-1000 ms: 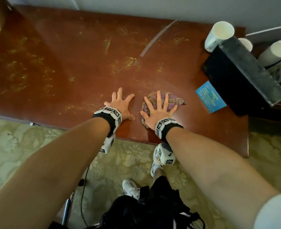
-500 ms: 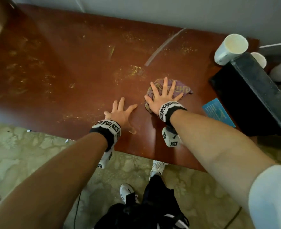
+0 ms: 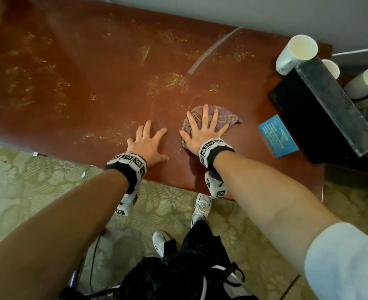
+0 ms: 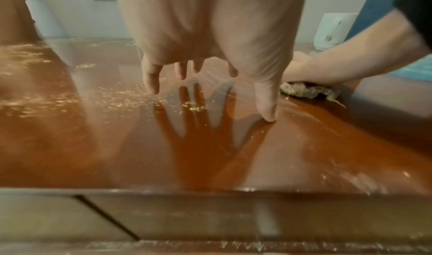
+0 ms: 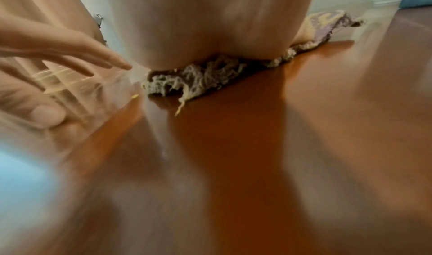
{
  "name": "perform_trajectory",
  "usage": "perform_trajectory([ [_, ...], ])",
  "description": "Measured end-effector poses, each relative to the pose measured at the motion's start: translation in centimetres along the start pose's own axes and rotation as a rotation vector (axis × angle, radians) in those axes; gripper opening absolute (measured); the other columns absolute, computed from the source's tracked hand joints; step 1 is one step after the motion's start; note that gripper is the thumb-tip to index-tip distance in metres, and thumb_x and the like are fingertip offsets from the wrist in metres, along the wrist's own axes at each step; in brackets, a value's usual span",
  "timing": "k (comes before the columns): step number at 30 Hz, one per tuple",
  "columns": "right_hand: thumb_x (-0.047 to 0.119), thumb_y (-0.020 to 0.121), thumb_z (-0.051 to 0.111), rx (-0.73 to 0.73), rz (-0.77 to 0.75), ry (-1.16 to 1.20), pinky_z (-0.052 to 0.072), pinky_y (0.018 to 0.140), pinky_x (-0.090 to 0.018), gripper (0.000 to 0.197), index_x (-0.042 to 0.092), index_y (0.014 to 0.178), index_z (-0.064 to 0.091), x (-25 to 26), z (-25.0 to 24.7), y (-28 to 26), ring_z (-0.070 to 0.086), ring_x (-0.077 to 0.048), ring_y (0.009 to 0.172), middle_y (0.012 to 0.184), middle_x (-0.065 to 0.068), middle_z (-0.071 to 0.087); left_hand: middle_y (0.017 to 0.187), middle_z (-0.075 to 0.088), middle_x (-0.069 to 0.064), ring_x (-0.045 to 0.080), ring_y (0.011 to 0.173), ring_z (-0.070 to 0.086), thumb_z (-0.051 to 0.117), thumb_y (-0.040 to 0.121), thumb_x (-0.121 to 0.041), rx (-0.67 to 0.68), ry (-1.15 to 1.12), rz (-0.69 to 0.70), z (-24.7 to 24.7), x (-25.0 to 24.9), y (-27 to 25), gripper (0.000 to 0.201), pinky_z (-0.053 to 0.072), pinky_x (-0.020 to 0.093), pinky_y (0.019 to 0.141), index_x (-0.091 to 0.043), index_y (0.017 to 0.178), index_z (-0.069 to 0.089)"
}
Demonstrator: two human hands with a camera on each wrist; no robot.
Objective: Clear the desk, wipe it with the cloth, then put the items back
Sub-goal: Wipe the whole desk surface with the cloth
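A glossy red-brown desk (image 3: 92, 100) fills the head view, strewn with yellowish crumbs (image 3: 167, 81). My right hand (image 3: 202, 131) lies flat with spread fingers on a purple patterned cloth (image 3: 228, 115), pressing it to the desk right of centre. In the right wrist view the cloth (image 5: 201, 78) bunches under my palm. My left hand (image 3: 148, 141) rests beside it, fingers straight and spread, thumb on the wood, holding nothing. In the left wrist view my left hand (image 4: 210, 70) hovers just over the desk (image 4: 210, 148) with the thumb tip touching.
At the desk's right end stand a black box (image 3: 325, 107), a blue card (image 3: 278, 135), and white paper cups (image 3: 295, 53). A thin clear strip (image 3: 213, 50) lies near the back edge. Below the front edge are patterned carpet (image 3: 27, 187), my shoes and a black bag (image 3: 178, 276).
My right hand slid the cloth away from me over the desk, then back slightly toward the front edge. The left hand stayed flat in about the same spot.
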State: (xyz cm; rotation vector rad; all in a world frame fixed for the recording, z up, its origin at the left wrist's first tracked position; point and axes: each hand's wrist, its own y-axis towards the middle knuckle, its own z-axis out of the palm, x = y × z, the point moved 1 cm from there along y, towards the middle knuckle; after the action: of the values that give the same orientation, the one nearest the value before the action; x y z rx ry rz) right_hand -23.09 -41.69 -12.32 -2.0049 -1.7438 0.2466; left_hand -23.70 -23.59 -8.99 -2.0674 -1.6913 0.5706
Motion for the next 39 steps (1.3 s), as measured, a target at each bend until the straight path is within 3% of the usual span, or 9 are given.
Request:
perform_trajectory([
  [7,0.069,0.096,0.021,-0.016,-0.069,-0.035,-0.007,0.106,-0.075,0.067,0.046,0.154,-0.002,2.7,3.9,-5.6,-0.028,-0.04,0.144,0.161,-0.004,-0.029,0.161,-0.003,0.009,0.033,0.147,0.003,0.068,0.082,-0.053,-0.035,0.104,0.004,0.9,2.5,-2.8,0.091,0.027,0.061,0.109,-0.043,0.151,0.01],
  [15,0.069,0.096,0.018,-0.036,-0.14,-0.062,-0.006,0.109,-0.073,0.062,0.05,0.153,0.0,2.4,7.3,-10.7,-0.026,-0.034,0.146,0.162,0.001,-0.025,0.159,0.009,0.009,0.034,0.143,0.016,0.066,0.087,-0.048,-0.002,-0.001,-0.009,2.0,3.0,-4.1,0.08,0.031,0.061,0.106,-0.043,0.15,0.017],
  [21,0.069,0.096,0.017,-0.014,-0.147,-0.087,-0.004,0.11,-0.073,0.062,0.051,0.153,0.002,0.9,7.1,-10.8,-0.025,-0.033,0.147,0.162,0.002,-0.025,0.158,0.01,0.007,0.031,0.143,0.013,0.067,0.085,-0.047,-0.017,-0.051,-0.015,2.3,3.3,-3.8,0.078,0.034,0.061,0.103,-0.043,0.148,0.021],
  [31,0.069,0.096,0.023,-0.018,0.027,-0.01,-0.006,0.105,-0.076,0.068,0.046,0.154,-0.003,5.4,4.4,-5.7,-0.029,-0.042,0.143,0.16,-0.006,-0.03,0.159,0.009,0.003,0.031,0.144,0.01,0.067,0.084,-0.049,-0.043,-0.06,-0.017,2.9,3.8,-3.6,0.082,0.031,0.061,0.105,-0.045,0.149,0.017],
  [39,0.068,0.096,0.022,-0.023,-0.117,-0.053,-0.006,0.107,-0.075,0.066,0.047,0.154,-0.002,6.3,6.8,-8.8,-0.027,-0.038,0.145,0.161,-0.003,-0.027,0.158,0.009,0.005,0.033,0.143,0.013,0.068,0.084,-0.049,-0.051,-0.031,0.004,2.8,3.7,-3.4,0.081,0.034,0.061,0.103,-0.045,0.148,0.019],
])
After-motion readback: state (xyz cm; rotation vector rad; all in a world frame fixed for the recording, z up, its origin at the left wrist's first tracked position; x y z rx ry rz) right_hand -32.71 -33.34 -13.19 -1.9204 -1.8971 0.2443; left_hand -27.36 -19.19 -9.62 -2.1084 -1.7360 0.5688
